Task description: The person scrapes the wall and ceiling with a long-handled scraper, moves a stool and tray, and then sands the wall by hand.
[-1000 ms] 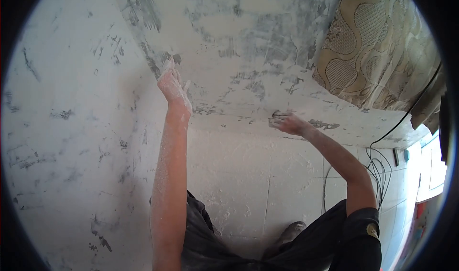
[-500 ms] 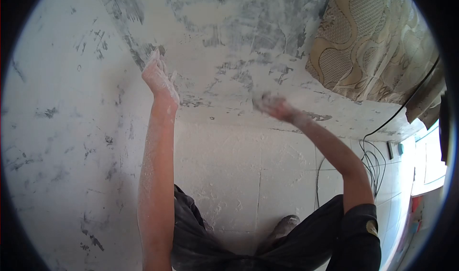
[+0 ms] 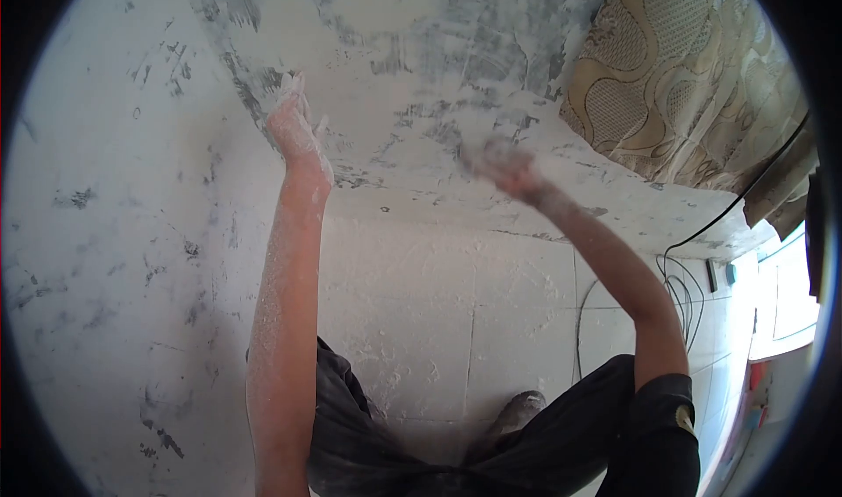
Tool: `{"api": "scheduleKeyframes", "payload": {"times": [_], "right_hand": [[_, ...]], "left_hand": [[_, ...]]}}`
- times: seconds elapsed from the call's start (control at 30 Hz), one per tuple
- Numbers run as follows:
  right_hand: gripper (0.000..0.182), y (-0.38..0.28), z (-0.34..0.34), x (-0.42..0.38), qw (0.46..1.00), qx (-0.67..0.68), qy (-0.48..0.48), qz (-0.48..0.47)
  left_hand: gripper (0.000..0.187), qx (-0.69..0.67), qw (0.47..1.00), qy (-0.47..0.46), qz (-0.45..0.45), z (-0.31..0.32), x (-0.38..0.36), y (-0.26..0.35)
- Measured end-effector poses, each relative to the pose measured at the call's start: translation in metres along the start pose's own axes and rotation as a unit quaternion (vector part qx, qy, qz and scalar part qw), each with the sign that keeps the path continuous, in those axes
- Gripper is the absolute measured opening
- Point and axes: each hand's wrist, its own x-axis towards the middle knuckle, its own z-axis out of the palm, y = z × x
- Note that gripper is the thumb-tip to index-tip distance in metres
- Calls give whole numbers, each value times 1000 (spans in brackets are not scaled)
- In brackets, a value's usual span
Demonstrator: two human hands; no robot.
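Note:
My left hand (image 3: 296, 128), coated in white powder, is raised to the wall near the corner. Its fingers point upward and the thumb stands apart, with nothing seen in it. To the right, my right hand (image 3: 509, 168) is smeared by motion in front of the lower part of the patchy white and grey wall (image 3: 430, 76). A small greyish flat patch shows at its fingertips and moves along with it; the blur hides what it is.
A patterned curtain (image 3: 649, 85) hangs at upper right. A dark cable (image 3: 693, 295) runs down past it and lies coiled on the tiled floor (image 3: 421, 321), which is strewn with white dust and crumbs. Another wall (image 3: 105, 260) stands close on the left. My shoe (image 3: 517, 414) is below.
My right hand has moved up the wall and slightly left, with the greyish patch at its fingers. My left hand has shifted slightly and stays near the corner.

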Motion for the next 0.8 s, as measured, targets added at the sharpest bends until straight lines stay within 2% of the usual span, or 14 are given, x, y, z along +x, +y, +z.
{"api": "scheduleKeyframes", "payload": {"times": [0.03,0.07,0.1,0.23,0.33,0.37,0.47,0.5,0.53,0.57,0.63,0.73,0.77,0.8], "right_hand": [[51,-51,15,-17,998,-17,-49,-19],[52,-67,6,-29,982,162,-84,-44],[53,-88,21,-47,918,385,-98,-6],[55,-69,42,-38,924,374,-74,12],[70,-6,64,-22,866,451,22,216],[70,9,52,-19,863,457,16,215],[74,22,31,-15,916,343,91,190],[67,-4,26,-29,979,168,56,96],[61,-33,20,-44,1000,-14,20,-2],[62,-60,7,-59,966,207,-155,-1],[48,-83,17,-80,892,395,-210,-61],[43,-75,27,-79,914,397,-79,21],[43,-66,32,-70,912,402,-79,16],[46,-50,47,-60,881,463,-10,98]], "left_hand": [[72,-7,1000,2,-10,-2,-1,2],[72,-9,1000,0,-7,-1,-4,4],[72,-28,1000,-4,-7,-1,-5,7],[71,-28,999,-19,-5,2,-7,10],[70,-2,1000,-19,16,5,-9,4],[70,-1,1000,-18,8,5,-10,3],[70,26,999,-21,7,8,-10,2],[69,13,1000,-12,7,7,-8,1],[69,-2,1000,-2,8,7,-7,1],[69,-5,1000,-1,11,6,-7,2],[67,-39,999,17,-4,6,-6,7],[65,-21,1000,7,3,7,-8,12],[65,-20,1000,14,0,6,-6,10],[65,-25,1000,13,8,5,-2,7]]}}
